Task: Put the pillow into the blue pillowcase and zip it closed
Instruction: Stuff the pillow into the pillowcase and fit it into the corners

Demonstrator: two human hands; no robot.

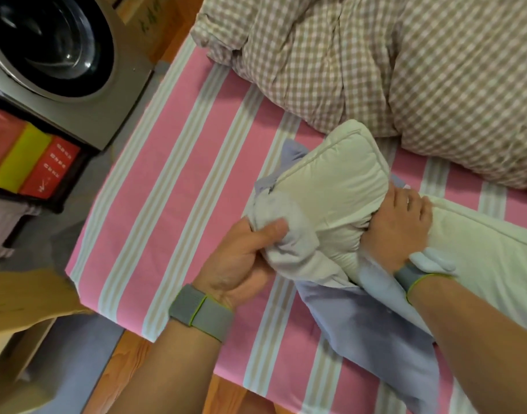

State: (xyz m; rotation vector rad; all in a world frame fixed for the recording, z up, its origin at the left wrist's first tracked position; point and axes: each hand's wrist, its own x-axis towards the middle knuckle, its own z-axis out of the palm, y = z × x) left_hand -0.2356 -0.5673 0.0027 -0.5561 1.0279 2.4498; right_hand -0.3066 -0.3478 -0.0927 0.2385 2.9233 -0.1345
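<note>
The pillow (340, 186) between the two hands is creamy white. The pillowcase (373, 330), bunched in the left hand (241, 258) and trailing under the right hand (399, 228), is pale blue with a lavender cast. Each wrist wears a grey band (201, 316) edged in lime green. Under both hands the sheet (178, 162) is pink with white and beige stripes. Beyond the right hand lies a beige-and-white gingham duvet (390, 61). Left of the left hand stand red and yellow boxes (26, 159).
</note>
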